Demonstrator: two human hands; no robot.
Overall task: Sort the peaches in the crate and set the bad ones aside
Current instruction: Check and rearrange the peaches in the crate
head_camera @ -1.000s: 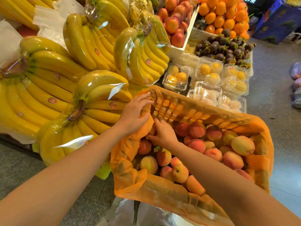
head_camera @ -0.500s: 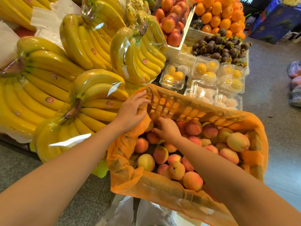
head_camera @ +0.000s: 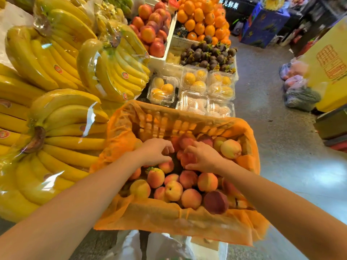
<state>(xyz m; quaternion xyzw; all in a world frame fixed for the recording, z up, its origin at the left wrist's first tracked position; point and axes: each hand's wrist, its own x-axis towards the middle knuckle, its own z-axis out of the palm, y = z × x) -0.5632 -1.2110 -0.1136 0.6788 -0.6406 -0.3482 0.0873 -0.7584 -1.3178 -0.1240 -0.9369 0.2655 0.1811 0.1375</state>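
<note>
An orange crate (head_camera: 169, 121) lined with orange mesh cloth holds several peaches (head_camera: 188, 185), yellow to red. One dark reddish peach (head_camera: 216, 202) lies at the near right corner. My left hand (head_camera: 155, 151) reaches into the middle of the crate, fingers curled down over the fruit, holding nothing that I can see. My right hand (head_camera: 203, 156) is beside it, fingers closed around a reddish peach (head_camera: 186, 158) in the pile.
Wrapped banana bunches (head_camera: 62, 136) fill the stand on the left. Clear boxes of yellow fruit (head_camera: 195, 81), mangosteens (head_camera: 208, 55), oranges (head_camera: 202, 17) and nectarines (head_camera: 152, 23) lie beyond the crate. White plastic bags (head_camera: 150, 246) sit below it. Bags (head_camera: 298, 89) and a yellow box (head_camera: 330, 72) stand on the floor at right.
My left hand let go of the crate's cloth rim and moved down into the peaches. My right hand shifted right and closed on a peach. The view tilted up.
</note>
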